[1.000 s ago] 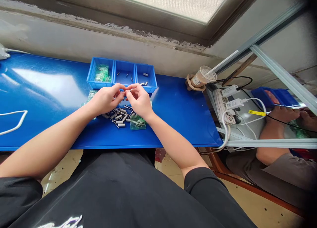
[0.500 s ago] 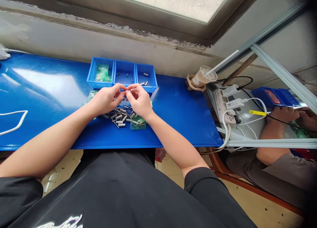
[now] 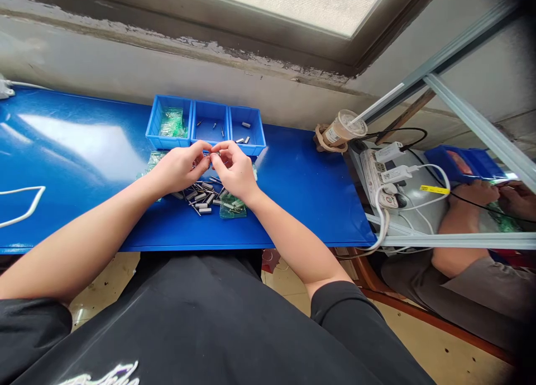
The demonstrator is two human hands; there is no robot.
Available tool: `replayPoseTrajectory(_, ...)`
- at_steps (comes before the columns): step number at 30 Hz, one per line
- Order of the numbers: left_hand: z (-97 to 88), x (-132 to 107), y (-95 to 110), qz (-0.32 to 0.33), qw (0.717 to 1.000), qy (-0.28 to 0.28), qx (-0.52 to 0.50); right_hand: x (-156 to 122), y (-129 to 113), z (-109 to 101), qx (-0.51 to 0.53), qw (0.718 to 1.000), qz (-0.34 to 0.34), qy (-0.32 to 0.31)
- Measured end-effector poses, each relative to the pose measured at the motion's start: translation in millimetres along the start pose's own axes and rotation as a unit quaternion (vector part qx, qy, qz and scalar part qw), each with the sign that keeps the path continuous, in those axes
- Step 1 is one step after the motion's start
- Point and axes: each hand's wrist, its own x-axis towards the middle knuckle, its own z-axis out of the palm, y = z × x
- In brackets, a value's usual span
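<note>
My left hand (image 3: 184, 164) and my right hand (image 3: 235, 170) meet fingertip to fingertip just in front of the blue bins. Both are closed in a pinch; a small metallic bit shows between them, too small and covered to name. Below my hands lies a loose pile of metal cylinders and thin pins (image 3: 201, 198). A green plastic bag (image 3: 233, 206) with similar metal parts lies under my right wrist. Another clear-green bag (image 3: 156, 159) is partly hidden behind my left hand.
Three joined blue bins (image 3: 211, 144) hold green bags, small pins and metal cylinders. To the right stand a drink cup (image 3: 344, 127) in a cardboard holder, a power strip (image 3: 377, 176) with cables and a metal frame (image 3: 456, 240). Beyond it, another person's hands (image 3: 473, 198) work near a blue bin.
My hands stay together in almost the same place, with only slight finger movement. The whole view has shifted a little.
</note>
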Motion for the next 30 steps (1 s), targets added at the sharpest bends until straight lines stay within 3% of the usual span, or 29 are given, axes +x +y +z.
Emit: replayPoseTrajectory(30,-2.6,0.2,2.3,0.003,1.0,-0.018,0.001,0.4,0.6,0.1,0.003,1.0,-0.002,-0.001)
